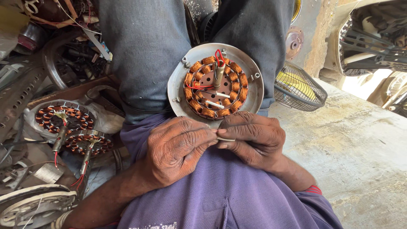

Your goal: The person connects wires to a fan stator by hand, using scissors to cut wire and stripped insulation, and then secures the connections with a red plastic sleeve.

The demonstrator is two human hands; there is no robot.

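So the white sleeve piece (223, 138) is small, thin and pale, pinched between both sets of fingertips dead centre, just at 6 o'clock of the fan stator (215, 86). My left hand (178, 148) has a narrow grip on one end, my right hand (254, 138) on the other. The stator's round grey dish holds a ring of copper coils, red wires and a centre shaft. Two more stators (70, 127) sit over at 9 o'clock.
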